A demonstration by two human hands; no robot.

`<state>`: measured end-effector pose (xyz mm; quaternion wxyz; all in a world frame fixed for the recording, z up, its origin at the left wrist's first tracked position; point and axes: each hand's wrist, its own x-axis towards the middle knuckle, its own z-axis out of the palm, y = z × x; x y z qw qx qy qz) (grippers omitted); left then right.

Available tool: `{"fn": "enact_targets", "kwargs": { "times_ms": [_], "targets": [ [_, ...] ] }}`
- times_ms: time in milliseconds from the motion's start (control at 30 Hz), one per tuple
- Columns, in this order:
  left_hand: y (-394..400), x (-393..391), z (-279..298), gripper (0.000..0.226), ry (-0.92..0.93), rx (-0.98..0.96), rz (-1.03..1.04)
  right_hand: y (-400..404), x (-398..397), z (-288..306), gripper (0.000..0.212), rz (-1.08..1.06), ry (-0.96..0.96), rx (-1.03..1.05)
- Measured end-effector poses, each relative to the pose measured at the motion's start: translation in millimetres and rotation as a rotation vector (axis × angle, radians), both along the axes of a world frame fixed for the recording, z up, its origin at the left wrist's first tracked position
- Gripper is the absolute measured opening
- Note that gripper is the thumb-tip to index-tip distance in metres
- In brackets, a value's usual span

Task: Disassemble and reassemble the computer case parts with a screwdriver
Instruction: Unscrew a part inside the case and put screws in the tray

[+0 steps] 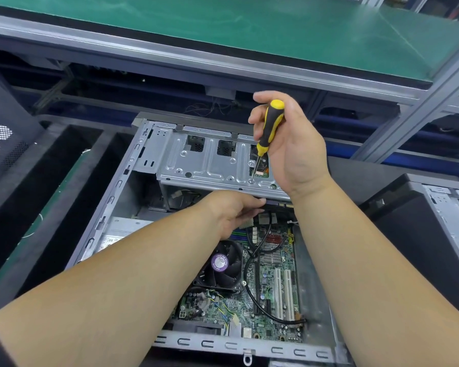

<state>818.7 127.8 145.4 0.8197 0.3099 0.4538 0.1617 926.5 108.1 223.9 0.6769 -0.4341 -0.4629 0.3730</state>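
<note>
Right hand clenched round yellow-black screwdriver, tip below fist on screw in drive cage. Left hand just under cage edge, fingers tucked beneath; grasp unclear. Open computer case below both hands.

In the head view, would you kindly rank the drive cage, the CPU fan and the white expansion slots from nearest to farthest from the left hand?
From the left hand:
1. Drive cage, directly above, its lower edge at the fingers.
2. CPU fan, just below the hand.
3. White expansion slots, lower right on the motherboard.
</note>
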Motion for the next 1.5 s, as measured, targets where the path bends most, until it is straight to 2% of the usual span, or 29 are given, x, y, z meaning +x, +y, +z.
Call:
{"fn": "enact_targets", "kwargs": {
  "times_ms": [67,167,267,333,433,467,533,600,667,767,900,967,1067,1133,1233,1300,1333,1367,1467,1500],
  "targets": [
    [-0.2,0.1,0.1,0.010,-0.002,0.003,-0.006,-0.6,0.5,-0.1,0.029,-0.004,0.003,-0.011],
    [0.1,0.0,0.0,0.010,-0.011,-0.008,-0.003,-0.1,1.1,0.5,0.006,-0.001,-0.018,-0.022],
    [0.3,-0.1,0.5,0.010,-0.009,-0.005,-0.010,0.0,0.2,2.1,0.013,-0.036,-0.044,-0.043],
    [0.2,0.3,0.5,0.010,-0.004,0.001,-0.012,-0.1,-1.6,1.8,0.008,-0.025,-0.034,-0.041],
    [0.0,0.9,0.8,0.010,-0.002,0.003,-0.010,-1.6,-1.5,0.4,0.031,-0.020,-0.015,-0.004],
    [0.0,0.9,0.6,0.010,-0.001,0.003,-0.011,-1.8,-1.0,-0.3,0.033,-0.017,-0.023,0.002],
    [0.1,0.7,0.0,0.010,-0.001,0.001,-0.011,-1.5,-1.3,-1.1,0.023,-0.021,-0.064,-0.011],
    [0.3,0.3,-0.4,0.009,-0.002,0.000,-0.012,0.3,0.4,-1.5,0.003,-0.014,-0.059,-0.023],
    [0.4,0.4,-0.6,0.010,0.001,0.003,-0.013,0.8,1.0,-1.0,0.015,-0.032,-0.056,-0.037],
    [0.8,0.3,-1.0,0.010,0.000,0.003,-0.010,0.9,-1.3,0.5,0.017,-0.029,-0.048,-0.047],
    [0.6,0.3,-1.2,0.011,-0.004,0.003,-0.009,0.0,-0.5,-0.7,0.035,-0.025,-0.021,-0.010],
    [0.3,0.7,-1.5,0.011,-0.007,0.004,-0.007,0.2,0.4,-2.1,0.028,-0.022,-0.047,-0.014],
    [1.0,0.9,-2.0,0.011,-0.007,0.002,-0.004,1.3,2.2,-2.6,0.002,0.009,-0.067,-0.021],
    [1.5,0.9,-2.5,0.011,-0.013,0.003,-0.003,1.7,2.4,-1.9,0.012,-0.018,-0.103,-0.029],
    [1.9,1.2,-3.1,0.011,-0.019,0.004,0.000,0.9,0.8,-2.2,0.011,0.005,-0.040,-0.010],
    [1.9,1.2,-3.5,0.011,-0.021,0.003,0.002,-0.4,1.5,-2.2,0.030,0.003,-0.013,0.008],
    [1.8,1.2,-3.6,0.011,-0.023,0.001,0.003,-0.6,2.9,-2.9,0.034,0.005,-0.012,0.014],
    [1.8,1.1,-3.7,0.011,-0.024,-0.001,0.004,-0.8,3.8,-3.2,0.031,0.010,-0.022,0.009],
    [1.8,1.0,-3.8,0.011,-0.021,0.000,0.002,-0.5,4.1,-2.7,0.006,0.016,-0.044,-0.003],
    [1.8,1.0,-3.9,0.011,-0.021,-0.001,0.003,-0.3,4.0,-2.8,0.005,0.011,-0.050,-0.006]
  ]
}}
